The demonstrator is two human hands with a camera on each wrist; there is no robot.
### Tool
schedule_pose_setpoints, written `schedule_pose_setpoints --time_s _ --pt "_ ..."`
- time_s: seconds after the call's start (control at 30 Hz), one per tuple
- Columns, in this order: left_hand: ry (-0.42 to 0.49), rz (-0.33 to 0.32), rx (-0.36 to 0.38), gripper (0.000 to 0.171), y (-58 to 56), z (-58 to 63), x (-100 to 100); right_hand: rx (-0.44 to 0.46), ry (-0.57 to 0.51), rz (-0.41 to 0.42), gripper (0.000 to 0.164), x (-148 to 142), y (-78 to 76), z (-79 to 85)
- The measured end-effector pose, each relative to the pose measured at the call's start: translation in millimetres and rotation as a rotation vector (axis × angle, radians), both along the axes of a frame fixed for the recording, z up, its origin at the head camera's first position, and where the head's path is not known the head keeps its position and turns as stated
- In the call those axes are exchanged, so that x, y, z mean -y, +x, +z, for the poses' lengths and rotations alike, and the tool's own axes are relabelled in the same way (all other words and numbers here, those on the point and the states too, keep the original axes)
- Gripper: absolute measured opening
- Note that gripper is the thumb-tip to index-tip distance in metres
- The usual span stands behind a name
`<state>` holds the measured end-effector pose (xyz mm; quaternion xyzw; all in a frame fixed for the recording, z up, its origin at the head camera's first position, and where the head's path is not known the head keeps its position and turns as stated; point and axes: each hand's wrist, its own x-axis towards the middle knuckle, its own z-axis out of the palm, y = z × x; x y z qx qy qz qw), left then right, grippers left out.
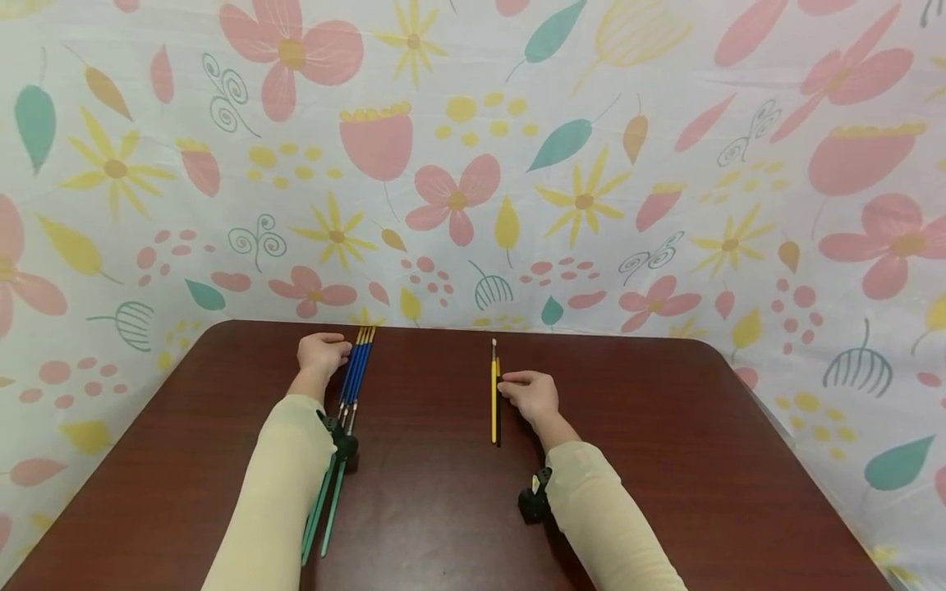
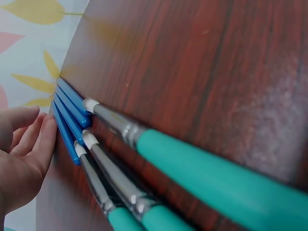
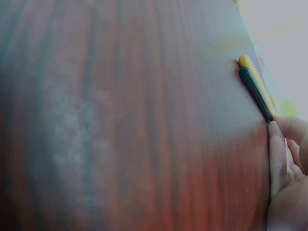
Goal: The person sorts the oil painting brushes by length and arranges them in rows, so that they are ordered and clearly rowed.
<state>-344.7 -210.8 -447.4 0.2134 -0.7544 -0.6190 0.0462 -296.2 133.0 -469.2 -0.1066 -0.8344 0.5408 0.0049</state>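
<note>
Several blue-handled paintbrushes (image 1: 358,369) lie side by side near the table's far edge. My left hand (image 1: 323,355) is at their left side, its fingers fairly straight and the fingertips close against the outer handle in the left wrist view. Green-handled paintbrushes (image 2: 211,175) lie nearer to me, their pale bristle tips by the blue handle ends. Right of centre, a yellow paintbrush (image 1: 493,402) lies beside a black-handled paintbrush (image 1: 498,423). My right hand (image 1: 534,396) pinches the black paintbrush between thumb and fingers; its handle end (image 3: 254,91) shows in the right wrist view.
The brown table (image 1: 421,492) has rounded far corners. A floral cloth (image 1: 458,123) hangs right behind its far edge. My left forearm and its wrist camera (image 1: 342,439) cover part of the green brushes.
</note>
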Motion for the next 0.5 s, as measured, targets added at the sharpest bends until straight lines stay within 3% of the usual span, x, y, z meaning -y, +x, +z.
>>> schedule_pose_setpoints --time_s 0.2,0.5 --pt "-0.012 -0.026 0.010 0.035 5.6 3.7 -0.2 -0.002 -0.027 -0.010 0.022 0.9 -0.8 -2.0" --pt "-0.170 -0.083 -0.029 0.036 15.6 11.7 -7.8 -0.005 -0.021 -0.007 0.022 0.4 -0.7 -1.5"
